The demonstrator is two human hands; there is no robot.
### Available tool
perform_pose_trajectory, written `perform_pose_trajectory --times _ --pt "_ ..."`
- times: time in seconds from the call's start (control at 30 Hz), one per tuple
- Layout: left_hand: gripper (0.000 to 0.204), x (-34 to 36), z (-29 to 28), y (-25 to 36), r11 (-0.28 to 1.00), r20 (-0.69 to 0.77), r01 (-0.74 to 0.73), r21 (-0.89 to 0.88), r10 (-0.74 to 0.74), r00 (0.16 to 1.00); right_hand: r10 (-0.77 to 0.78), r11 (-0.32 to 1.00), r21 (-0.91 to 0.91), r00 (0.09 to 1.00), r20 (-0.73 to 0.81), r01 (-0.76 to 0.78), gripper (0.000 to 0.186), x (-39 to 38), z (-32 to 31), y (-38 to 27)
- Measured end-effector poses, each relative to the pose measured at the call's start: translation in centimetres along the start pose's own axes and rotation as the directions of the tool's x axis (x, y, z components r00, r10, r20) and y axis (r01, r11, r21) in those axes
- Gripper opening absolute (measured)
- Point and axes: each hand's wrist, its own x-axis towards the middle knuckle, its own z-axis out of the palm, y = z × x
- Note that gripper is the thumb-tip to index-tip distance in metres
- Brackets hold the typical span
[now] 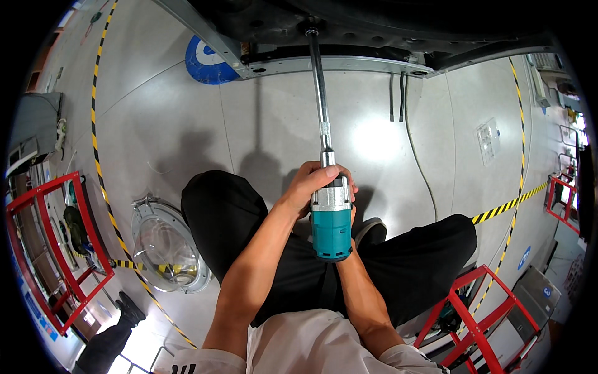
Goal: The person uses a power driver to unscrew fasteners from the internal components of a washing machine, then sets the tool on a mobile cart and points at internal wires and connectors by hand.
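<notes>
Power driver [332,234] in both hands [307,182], shaft [320,93] past rail [367,65] edge, floor [274,112] alongside

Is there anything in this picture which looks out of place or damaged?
Perhaps the round glass door: it lies on the floor beside the person's left knee, apparently attached to nothing. I see no clear damage.

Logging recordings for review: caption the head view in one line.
Left hand around a teal power tool, its long metal shaft meeting a dark unit; a round clear door on the floor.
</notes>
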Motion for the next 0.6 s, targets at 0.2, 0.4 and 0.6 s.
perform_pose_trajectory --times 0.2,0.4,0.6 --pt "0.038 -0.19 0.25 0.36 1.000 0.008 0.004 0.004 -0.004 1.000 0.013 0.999 0.041 0.999 -0.037 -0.012 0.018 -0.19 0.48 0.04" --pt "0.039 0.02 -0.02 -0.21 1.000 -0.003 -0.021 0.002 0.021 1.000 0.078 0.995 0.069 0.997 -0.027 -0.076 0.014 -0.14 0.12 0.22" --pt "0.039 0.09 0.13 0.03 1.000 -0.001 -0.003 0.007 0.003 1.000 0.040 0.997 0.070 0.999 -0.034 -0.037 0.013 -0.09 0.13 0.36"
